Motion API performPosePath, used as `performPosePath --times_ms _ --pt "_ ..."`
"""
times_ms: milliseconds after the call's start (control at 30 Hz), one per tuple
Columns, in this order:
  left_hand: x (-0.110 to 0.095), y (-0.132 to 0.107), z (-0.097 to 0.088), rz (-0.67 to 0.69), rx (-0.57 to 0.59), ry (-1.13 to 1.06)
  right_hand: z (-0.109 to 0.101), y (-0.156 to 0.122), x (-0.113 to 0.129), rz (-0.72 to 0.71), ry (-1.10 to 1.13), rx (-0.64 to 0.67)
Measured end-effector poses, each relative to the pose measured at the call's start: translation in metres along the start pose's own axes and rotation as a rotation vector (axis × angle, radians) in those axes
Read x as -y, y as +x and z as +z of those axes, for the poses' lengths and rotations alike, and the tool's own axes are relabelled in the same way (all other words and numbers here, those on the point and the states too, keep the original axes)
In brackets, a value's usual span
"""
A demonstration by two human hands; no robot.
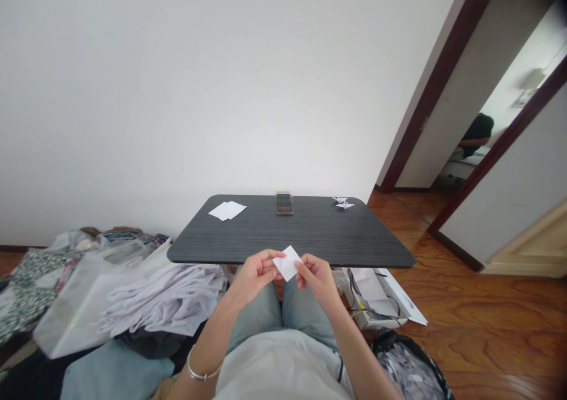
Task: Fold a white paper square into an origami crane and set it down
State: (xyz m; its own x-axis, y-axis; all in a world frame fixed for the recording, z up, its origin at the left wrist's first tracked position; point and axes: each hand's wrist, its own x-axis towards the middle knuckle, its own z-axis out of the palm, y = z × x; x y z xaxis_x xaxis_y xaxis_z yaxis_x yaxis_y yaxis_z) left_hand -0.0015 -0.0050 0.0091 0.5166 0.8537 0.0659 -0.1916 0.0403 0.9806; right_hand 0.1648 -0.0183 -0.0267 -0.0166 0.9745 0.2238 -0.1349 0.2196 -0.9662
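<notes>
Between my two hands, over the near edge of the dark table [283, 234], is a small folded square of white paper [289, 262], turned with a corner up. My left hand [259, 272] pinches its left corner between thumb and fingers. On the right side, my right hand [315, 275] grips it with the thumb on top of the paper. Loose white paper sheets [227, 211] lie overlapped at the table's far left. Two folded paper cranes [344, 205] stand at the far right.
A phone on a stand [284, 203] is at the table's back middle, by the wall. Piled clothes [168, 296] lie to the left. On the floor at right are a box with cables [376, 299] and a black bag [410, 367]. A person [476, 134] sits beyond the doorway.
</notes>
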Motion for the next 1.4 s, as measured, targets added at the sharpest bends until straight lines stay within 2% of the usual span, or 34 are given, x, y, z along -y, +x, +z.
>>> performPosePath --times_ms 67,267,400,633,833,967,1233,1400 --pt "-0.002 -0.001 0.002 0.016 -0.013 0.001 0.000 -0.001 0.002 -0.013 -0.005 -0.006" --pt "-0.001 -0.001 0.009 0.044 -0.172 0.039 0.004 -0.005 0.008 -0.018 0.020 -0.007" --pt "0.000 -0.001 0.011 0.036 -0.204 0.052 0.005 -0.006 0.010 0.007 0.029 0.018" --pt "-0.001 -0.001 0.009 0.025 -0.196 0.070 0.003 -0.004 0.008 0.058 -0.034 0.102" --pt "0.003 0.002 0.009 0.064 -0.176 0.183 0.008 -0.004 0.011 0.068 -0.028 0.043" --pt "0.005 0.002 0.006 0.048 -0.172 0.243 0.009 -0.004 0.011 0.092 -0.038 0.051" --pt "0.002 -0.001 -0.003 0.009 -0.150 0.203 -0.007 -0.002 0.007 0.087 -0.068 0.215" --pt "-0.002 -0.002 -0.009 -0.007 -0.146 0.187 -0.016 0.001 0.006 0.033 -0.080 0.225"
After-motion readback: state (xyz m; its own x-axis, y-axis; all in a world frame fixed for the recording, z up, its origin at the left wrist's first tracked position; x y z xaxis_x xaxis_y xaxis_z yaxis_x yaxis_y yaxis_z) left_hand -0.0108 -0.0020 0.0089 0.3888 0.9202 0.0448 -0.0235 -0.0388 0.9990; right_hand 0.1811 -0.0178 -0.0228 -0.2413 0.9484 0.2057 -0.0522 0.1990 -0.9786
